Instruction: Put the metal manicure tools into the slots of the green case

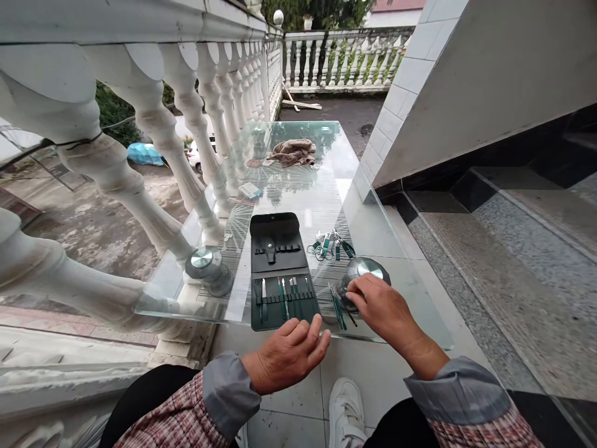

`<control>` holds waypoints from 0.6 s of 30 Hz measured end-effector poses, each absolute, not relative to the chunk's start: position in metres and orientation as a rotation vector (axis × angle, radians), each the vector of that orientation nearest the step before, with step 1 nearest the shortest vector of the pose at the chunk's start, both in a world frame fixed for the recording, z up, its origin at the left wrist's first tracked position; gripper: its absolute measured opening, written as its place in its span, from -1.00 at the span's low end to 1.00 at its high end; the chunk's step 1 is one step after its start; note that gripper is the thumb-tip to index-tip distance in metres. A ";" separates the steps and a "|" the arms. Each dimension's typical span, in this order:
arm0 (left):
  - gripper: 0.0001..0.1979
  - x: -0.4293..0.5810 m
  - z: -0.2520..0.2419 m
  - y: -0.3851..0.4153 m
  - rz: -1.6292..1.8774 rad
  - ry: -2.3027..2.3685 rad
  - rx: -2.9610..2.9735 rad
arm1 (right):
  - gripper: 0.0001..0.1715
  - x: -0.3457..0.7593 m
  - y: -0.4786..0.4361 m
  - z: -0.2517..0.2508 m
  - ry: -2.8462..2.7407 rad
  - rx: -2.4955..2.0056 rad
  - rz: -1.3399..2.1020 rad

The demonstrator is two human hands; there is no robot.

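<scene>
An open black tool case (280, 274) lies on a glass table (303, 199), with several green-handled tools strapped in its near half. My left hand (289, 354) hovers just off the table's near edge below the case, its fingers curled together and holding nothing I can see. Over thin green tools (338, 306) lying to the right of the case, my right hand (382, 308) has its fingertips pressed down on them. Farther back lies a loose cluster of small green scissors and clippers (332, 244).
A white stone balustrade (186, 118) runs along the table's left side. A brown cloth (293, 151) lies at the far end of the glass. Round metal caps (202, 258) mark the table's legs. A tiled wall (420, 81) and dark steps stand to the right.
</scene>
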State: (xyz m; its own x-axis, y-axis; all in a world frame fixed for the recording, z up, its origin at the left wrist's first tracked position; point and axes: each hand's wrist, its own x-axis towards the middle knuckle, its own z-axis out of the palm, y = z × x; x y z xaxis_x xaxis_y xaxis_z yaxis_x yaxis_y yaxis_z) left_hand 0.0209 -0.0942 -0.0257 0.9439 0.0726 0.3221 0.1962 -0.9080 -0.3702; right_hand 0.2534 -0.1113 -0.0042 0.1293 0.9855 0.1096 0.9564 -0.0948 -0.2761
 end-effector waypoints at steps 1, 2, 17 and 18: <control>-0.64 0.021 -0.026 -0.094 -0.428 -0.191 -2.690 | -0.85 0.251 -0.111 -0.004 -1.912 -2.097 0.173; -0.64 0.021 -0.027 -0.094 -0.428 -0.190 -2.686 | -0.85 0.250 -0.111 -0.005 -1.933 -2.076 0.188; -0.62 0.020 -0.033 -0.096 -0.409 -0.208 -2.667 | -0.75 0.246 -0.133 -0.003 -2.182 -2.270 -0.151; -0.62 0.019 -0.033 -0.096 -0.400 -0.207 -2.662 | -0.73 0.246 -0.136 -0.005 -2.179 -2.279 -0.192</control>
State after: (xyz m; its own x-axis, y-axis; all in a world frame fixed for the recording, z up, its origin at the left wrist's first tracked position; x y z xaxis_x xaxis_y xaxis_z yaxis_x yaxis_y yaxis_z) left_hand 0.0194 -0.0958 -0.0330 0.9469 0.0807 0.3112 0.2075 -0.8929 -0.3996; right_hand 0.2462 -0.1357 -0.0046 0.0409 0.9963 0.0760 0.9942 -0.0482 0.0965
